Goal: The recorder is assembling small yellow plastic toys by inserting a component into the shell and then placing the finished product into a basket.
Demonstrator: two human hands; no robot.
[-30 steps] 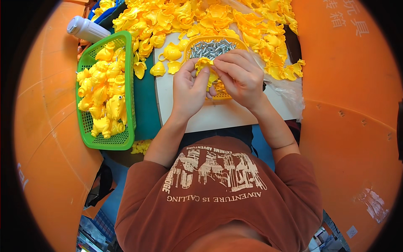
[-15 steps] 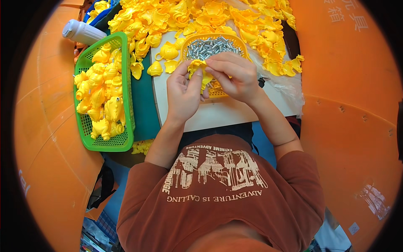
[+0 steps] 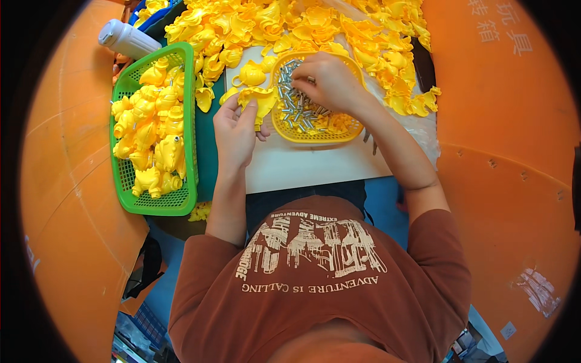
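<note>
Yellow shell (image 3: 261, 100) is in the left hand (image 3: 236, 130), up over the white board (image 3: 296, 169) near its left edge; thumb and fingers pinched on it. Right hand (image 3: 331, 81) is down in the yellow basket (image 3: 316, 139), fingers curled, tips in the metal pieces (image 3: 292, 103); can't tell if they've got one. Risks, my read: pieces lie jumbled, so a blind pick could bring up two; small yellow bits (image 3: 333, 125) at the basket's near end could come along too. Shell looks thin: slack pinch drops it, hard squeeze flexes it. Right forearm crosses the basket's right rim, so a snag there could shift it. Loose shells (image 3: 250, 74) sit toward the board's far left corner, big shell heap (image 3: 302, 24) past the far edge. Off the left edge: green basket (image 3: 158, 209) of assembled-looking yellow figures (image 3: 144, 115). Writing: pale print on the brown shirt (image 3: 423, 266), upside down from here; faint pale characters high on the right orange panel (image 3: 502, 133); small white label (image 3: 508, 330) low on it, too small to read.
</note>
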